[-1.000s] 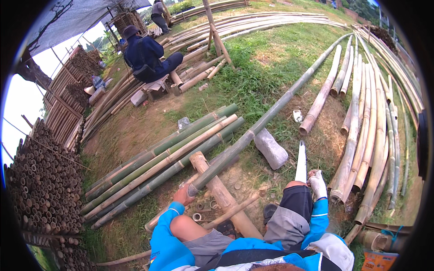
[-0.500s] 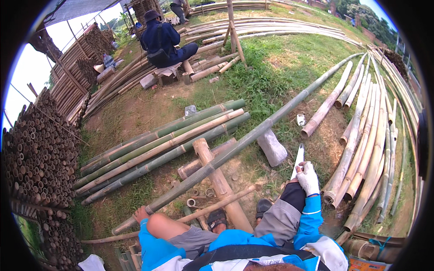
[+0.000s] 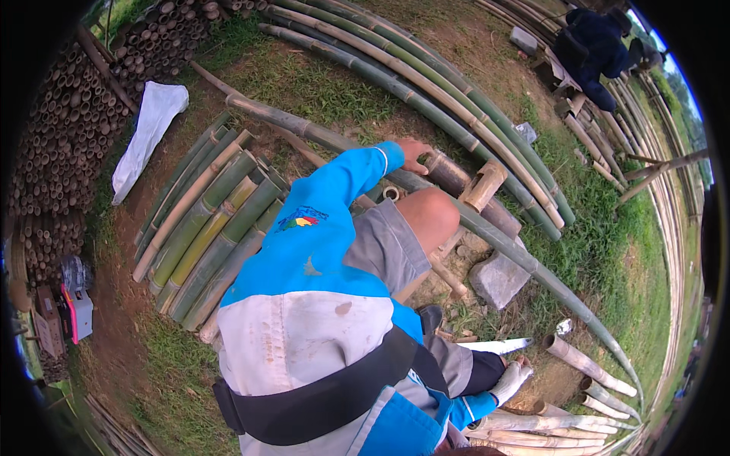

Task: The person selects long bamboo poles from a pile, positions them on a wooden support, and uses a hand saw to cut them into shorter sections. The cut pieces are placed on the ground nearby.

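A long green-grey bamboo pole [image 3: 494, 239] runs slantwise across the view, passing close by my raised left knee. Bare, my left hand [image 3: 413, 155] is at the pole's far edge, beside the end of a short brown bamboo log [image 3: 447, 173]. Its thumb and bent fingers are apart. In a white glove, my right hand [image 3: 512, 381] rests at my right knee with its fingers curled together; anything inside them is hidden. Near that knee a pale saw blade [image 3: 498, 346] sticks out, apart from the gloved fingers. Its handle is out of sight.
Green bamboo poles [image 3: 426, 80] lie beyond my left hand. Cut bamboo lengths [image 3: 209, 220] and a white sack [image 3: 148, 137] are on the left, near stacked bamboo [image 3: 68, 129]. A grey stone block [image 3: 499, 275] sits by the pole. Another person [image 3: 589, 57] sits at the far right.
The view has swung to the left. My left hand has left the pole's near end and moved along to the short log. My right hand stays at the knee.
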Tool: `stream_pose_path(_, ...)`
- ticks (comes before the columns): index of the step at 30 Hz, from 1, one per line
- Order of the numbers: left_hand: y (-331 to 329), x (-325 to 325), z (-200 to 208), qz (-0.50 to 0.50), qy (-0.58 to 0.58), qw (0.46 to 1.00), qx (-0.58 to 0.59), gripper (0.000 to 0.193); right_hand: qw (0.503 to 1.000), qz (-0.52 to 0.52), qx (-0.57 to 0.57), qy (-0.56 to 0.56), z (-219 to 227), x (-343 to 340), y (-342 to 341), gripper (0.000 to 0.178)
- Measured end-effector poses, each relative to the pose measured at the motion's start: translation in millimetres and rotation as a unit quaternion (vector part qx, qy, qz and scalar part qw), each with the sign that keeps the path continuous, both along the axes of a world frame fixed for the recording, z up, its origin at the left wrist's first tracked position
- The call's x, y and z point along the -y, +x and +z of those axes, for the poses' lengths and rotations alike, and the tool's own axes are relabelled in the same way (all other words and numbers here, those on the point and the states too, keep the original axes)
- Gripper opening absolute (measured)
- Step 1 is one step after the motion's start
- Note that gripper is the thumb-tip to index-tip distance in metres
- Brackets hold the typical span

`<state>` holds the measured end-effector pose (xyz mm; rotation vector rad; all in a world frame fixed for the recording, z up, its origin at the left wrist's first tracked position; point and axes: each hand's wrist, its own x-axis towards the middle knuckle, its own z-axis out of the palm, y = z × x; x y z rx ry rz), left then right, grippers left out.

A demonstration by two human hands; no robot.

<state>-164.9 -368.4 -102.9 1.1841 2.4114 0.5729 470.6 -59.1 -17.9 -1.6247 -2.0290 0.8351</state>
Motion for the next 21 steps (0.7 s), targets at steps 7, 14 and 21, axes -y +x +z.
stream_pose_path(7, 91, -92, -59, -0.109, -0.057, 0.989, -0.076, 0.077, 0.994, 0.041, 0.055, 0.080, 14, -1, -3, 0.035)
stream_pose_path(14, 73, -82, -62, -0.088, -0.022, 0.993, -0.075, 0.054, 0.985, 0.106, -0.079, -0.107, -49, -50, -34, 0.054)
stream_pose_path(21, 89, -85, -34, -0.060, -0.090, 0.989, -0.096, 0.061, 0.948, 0.199, 0.160, 0.189, -161, -14, -184, 0.100)
